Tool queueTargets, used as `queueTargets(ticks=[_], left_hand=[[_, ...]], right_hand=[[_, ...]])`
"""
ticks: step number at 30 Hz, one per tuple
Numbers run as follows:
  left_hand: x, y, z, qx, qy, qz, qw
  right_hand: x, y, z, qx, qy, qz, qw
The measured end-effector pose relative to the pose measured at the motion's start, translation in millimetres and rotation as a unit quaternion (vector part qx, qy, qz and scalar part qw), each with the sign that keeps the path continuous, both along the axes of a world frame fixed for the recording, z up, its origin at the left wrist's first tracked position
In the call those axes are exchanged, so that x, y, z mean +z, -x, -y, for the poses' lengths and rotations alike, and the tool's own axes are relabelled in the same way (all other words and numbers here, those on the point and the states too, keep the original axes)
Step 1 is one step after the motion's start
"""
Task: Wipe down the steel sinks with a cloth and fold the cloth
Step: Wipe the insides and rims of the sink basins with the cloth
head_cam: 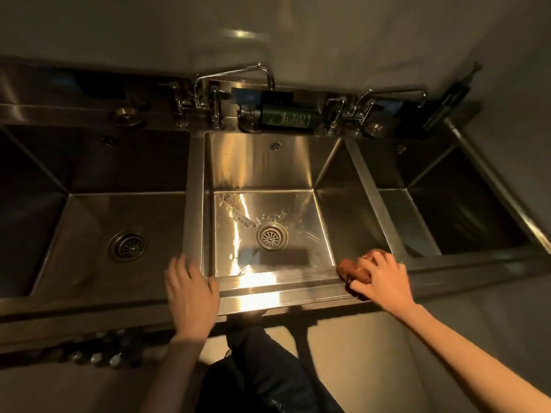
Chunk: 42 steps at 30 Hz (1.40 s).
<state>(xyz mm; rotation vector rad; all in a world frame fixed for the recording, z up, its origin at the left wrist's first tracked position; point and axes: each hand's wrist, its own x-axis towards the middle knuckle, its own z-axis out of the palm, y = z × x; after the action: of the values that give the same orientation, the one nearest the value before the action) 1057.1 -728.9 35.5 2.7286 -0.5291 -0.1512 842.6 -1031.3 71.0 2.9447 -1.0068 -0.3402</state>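
Three steel sinks lie side by side: a left sink, a middle sink with water drops on its floor, and a right sink. My right hand grips a bunched reddish-brown cloth on the front rim, at the middle sink's front right corner. My left hand rests flat with straight fingers on the front rim, by the divider between the left and middle sinks.
Two faucets with lever handles stand on the back ledge. A dark green bottle lies between them. Round drains sit in the sink floors. Several round lids lie on a shelf below at the left. My legs are beneath the rim.
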Motion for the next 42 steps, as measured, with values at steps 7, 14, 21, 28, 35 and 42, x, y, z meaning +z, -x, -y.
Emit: queueTargets(ticks=[7, 14, 21, 28, 35, 42], left_hand=[[-2, 53, 71, -0.23, -0.011, -0.012, 0.973], [0, 72, 105, -0.29, -0.018, 0.004, 0.957], [-7, 67, 108, -0.314, -0.017, 0.037, 0.949], [-8, 77, 136, -0.339, -0.053, 0.007, 0.939], [-4, 101, 218, -0.427, -0.037, -0.068, 0.901], [-7, 96, 277, -0.414, 0.0, -0.127, 0.901]], right_hand=[[6, 16, 15, -0.18, 0.022, -0.021, 0.983], [-3, -23, -48, -0.05, -0.009, 0.038, 0.998], [2, 11, 5, -0.137, -0.005, 0.005, 0.991], [2, 25, 64, -0.209, 0.016, -0.026, 0.978], [-2, -17, 107, -0.173, -0.012, -0.012, 0.985], [4, -82, 175, -0.11, -0.092, 0.005, 0.99]])
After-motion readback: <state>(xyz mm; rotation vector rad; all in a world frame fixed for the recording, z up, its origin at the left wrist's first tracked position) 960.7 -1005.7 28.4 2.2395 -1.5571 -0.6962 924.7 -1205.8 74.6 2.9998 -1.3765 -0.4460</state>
